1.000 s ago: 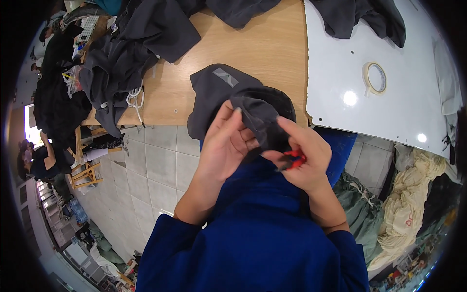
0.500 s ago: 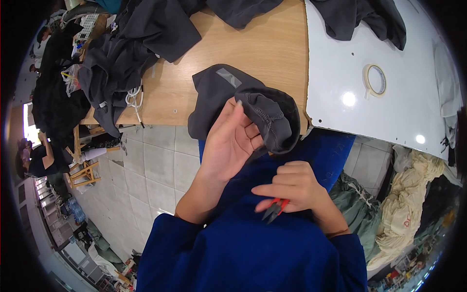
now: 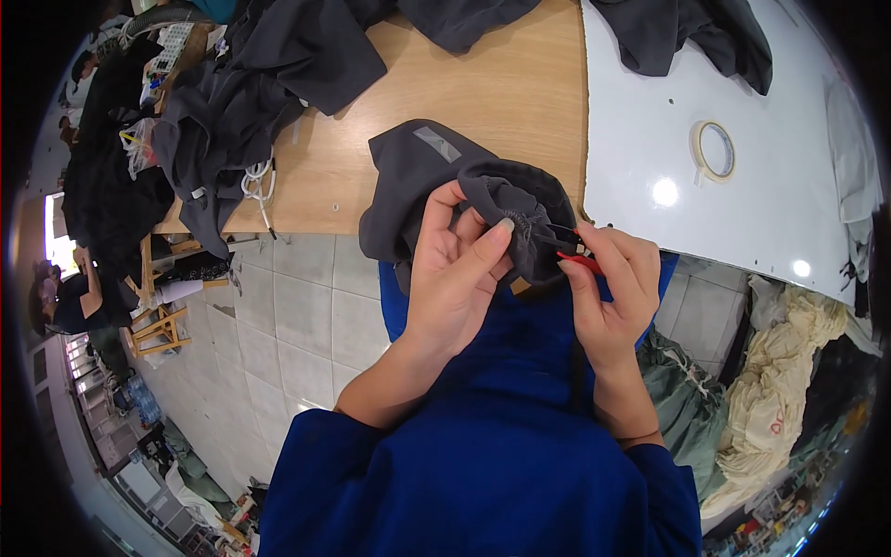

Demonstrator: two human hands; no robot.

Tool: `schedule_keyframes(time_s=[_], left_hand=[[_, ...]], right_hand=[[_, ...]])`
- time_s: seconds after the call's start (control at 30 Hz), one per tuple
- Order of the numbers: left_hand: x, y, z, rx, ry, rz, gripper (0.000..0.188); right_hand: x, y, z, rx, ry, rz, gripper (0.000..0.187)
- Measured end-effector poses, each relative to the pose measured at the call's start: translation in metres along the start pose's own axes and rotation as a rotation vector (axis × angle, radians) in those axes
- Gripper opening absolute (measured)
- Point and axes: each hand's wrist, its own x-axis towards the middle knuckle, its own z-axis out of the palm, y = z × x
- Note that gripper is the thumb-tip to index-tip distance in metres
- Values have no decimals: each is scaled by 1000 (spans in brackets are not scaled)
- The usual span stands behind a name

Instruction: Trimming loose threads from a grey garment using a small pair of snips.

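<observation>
Where limp and wrinkly, grey cloth (image 3: 394,200) in left grip (image 3: 455,274), slim red-handled snips (image 3: 583,265) in right grip (image 3: 620,288).

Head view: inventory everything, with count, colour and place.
Cloth piece: one, dark grey, centre
Snips: one, red, right of centre
Other cloths: several, dark grey and black, far side and left
Wooden table: one, light brown, centre
Side table: one, white, right
Tape roll: one, cream, on side table
Cord: one, white, wooden table's left
Stool: one, brown, left background
Bundles: two, green and cream, lower right
Co-worker: at least one, dark clothes, left
Background clutter: too small to count
Top: one, blue, lower centre
Left hand: one, bare, holding cloth piece
Right hand: one, bare, holding snips
</observation>
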Motion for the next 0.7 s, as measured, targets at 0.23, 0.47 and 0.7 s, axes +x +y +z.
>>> schedule_keyframes(time_s=[0.23,0.47,0.7], left_hand=[[-2,-3,3,18,-14,-4,35],[-1,-2,2,6,-12,-2,35],[-2,-3,6,-10,-9,-13,35]], right_hand=[[3,-2,1,-51,29,-41,39],[5,-2,-2,-65,36,-60,38],[7,-3,2,-49,42,-49,37]])
